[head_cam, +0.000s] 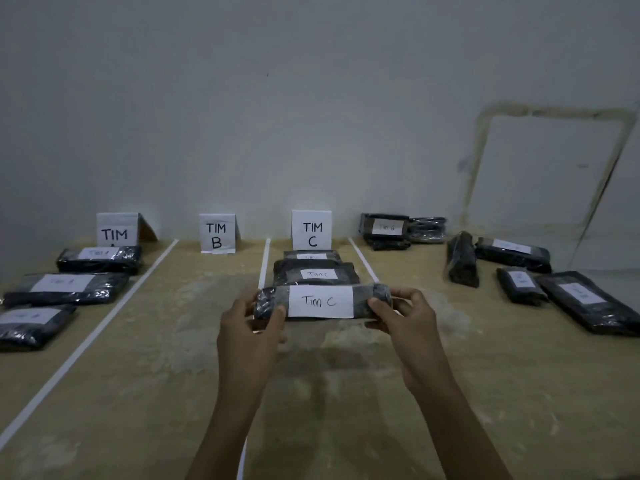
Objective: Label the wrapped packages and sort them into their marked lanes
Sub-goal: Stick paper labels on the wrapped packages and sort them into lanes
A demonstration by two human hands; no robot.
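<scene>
Package marked Tim C (320, 302) is pinched at its ends by the left grip (254, 327) and right grip (401, 317) at the near end of lane C (346, 358); it is best lowered flat, label up, between the white lines (264, 265).

Held package (320, 302) before two packages (316, 274), behind them TIM C sign (311, 229)

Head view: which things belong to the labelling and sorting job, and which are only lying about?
Job: Tim C package, held by left hand and right hand; TIM A sign; TIM B sign; TIM C sign; white lane tape; sorted packages; unsorted packages at right.
Lying about: shiny coiled bundle at back right; outlined patch on the wall.
</scene>
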